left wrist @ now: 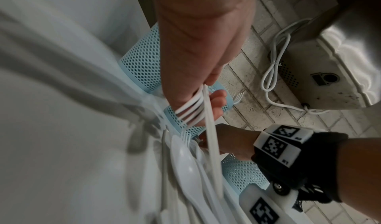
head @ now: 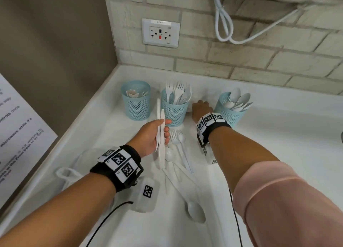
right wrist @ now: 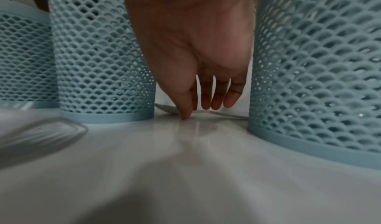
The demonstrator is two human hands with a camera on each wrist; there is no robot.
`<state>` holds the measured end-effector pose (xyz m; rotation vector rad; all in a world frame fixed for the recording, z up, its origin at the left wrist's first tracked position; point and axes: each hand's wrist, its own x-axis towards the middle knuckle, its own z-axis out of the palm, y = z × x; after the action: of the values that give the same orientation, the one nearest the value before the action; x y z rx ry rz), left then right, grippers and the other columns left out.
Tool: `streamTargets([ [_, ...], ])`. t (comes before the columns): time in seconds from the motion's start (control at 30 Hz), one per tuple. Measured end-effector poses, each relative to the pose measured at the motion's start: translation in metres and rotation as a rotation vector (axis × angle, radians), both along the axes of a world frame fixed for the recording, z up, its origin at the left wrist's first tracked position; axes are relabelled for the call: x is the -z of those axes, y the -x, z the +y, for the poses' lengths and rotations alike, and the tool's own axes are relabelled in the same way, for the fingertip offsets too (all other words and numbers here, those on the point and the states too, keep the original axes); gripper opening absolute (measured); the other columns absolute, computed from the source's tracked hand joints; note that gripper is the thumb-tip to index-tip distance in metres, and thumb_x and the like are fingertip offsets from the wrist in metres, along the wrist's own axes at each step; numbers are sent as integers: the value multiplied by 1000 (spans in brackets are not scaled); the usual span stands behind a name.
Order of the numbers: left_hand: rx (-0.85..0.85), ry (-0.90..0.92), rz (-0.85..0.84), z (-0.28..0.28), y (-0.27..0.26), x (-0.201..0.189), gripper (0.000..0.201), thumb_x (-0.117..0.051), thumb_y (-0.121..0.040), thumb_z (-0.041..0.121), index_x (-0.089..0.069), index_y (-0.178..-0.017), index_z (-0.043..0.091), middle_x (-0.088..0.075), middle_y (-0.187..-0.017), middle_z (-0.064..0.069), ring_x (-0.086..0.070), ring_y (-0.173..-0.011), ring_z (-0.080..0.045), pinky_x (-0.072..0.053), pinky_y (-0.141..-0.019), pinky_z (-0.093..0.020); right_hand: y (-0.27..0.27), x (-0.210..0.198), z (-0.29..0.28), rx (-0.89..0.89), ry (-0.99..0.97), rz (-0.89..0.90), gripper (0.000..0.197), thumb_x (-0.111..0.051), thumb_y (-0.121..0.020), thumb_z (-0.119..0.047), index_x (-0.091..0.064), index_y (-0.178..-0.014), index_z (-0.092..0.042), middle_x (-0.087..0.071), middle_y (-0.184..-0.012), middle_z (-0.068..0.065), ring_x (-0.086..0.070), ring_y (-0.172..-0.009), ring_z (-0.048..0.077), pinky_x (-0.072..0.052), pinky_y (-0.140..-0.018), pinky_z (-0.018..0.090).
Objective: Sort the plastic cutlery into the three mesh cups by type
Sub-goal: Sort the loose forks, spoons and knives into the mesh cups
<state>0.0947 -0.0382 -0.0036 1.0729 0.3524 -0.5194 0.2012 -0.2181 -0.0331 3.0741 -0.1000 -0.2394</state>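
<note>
The left hand [head: 151, 135] grips a bundle of white knives [head: 160, 135], long axis running near to far, just left of the middle cup [head: 174, 111]; the right hand [head: 201, 108] reaches between the middle and right cups [head: 229, 111], fingers [right wrist: 216, 95] loosely extended, thumb touching the counter [right wrist: 185, 162] beside a flat-lying utensil [right wrist: 167, 108].

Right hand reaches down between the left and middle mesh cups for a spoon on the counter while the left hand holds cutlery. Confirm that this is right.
Not quite. The right hand reaches down between the middle mesh cup and the right mesh cup, as the head view shows. The rest stands: a spoon lies at its fingertips, and the left hand holds cutlery.
</note>
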Motion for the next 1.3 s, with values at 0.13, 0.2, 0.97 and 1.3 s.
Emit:
streamTargets([
  [0.13,-1,-6,-8,-1,6,-4,27,-35,-100,20,-59,-93,9,-46,-57,0,-42,-57,-12,-38,-58,-25,7,-2,-4,-39,-63,9,36,-34,-96,-8,-43,-131,-2,-46,-131,18,-47,-121,34,-41,-97,41],
  [0.2,1,-11,-9,-1,8,-5,27,-35,-100,20,-59,-93,9,-47,-56,0,-42,-56,-13,-38,-57,-25,10,-3,-4,-61,-100,14,37,-37,-96,-9,-41,-132,-5,-46,-131,18,-49,-119,34,-42,-96,40],
  [0.97,23,-25,-18,-6,18,-9,26,-35,-100,20,-58,-93,9,-46,-60,-1,-42,-57,-13,-39,-58,-25,19,-47,5,225,-758,-515,27,-45,-97,-19,-46,-115,1,-62,-112,21,-59,-103,36,-45,-82,39],
  [1.3,41,-12,-48,-7,35,-20,26,-36,-100,21,-58,-93,10,-47,-60,-1,-44,-55,-12,-40,-57,-24,62,-81,-4,349,-989,-755,48,-42,-95,-12,-26,-140,-10,-62,-108,20,-61,-98,32,-42,-77,30],
])
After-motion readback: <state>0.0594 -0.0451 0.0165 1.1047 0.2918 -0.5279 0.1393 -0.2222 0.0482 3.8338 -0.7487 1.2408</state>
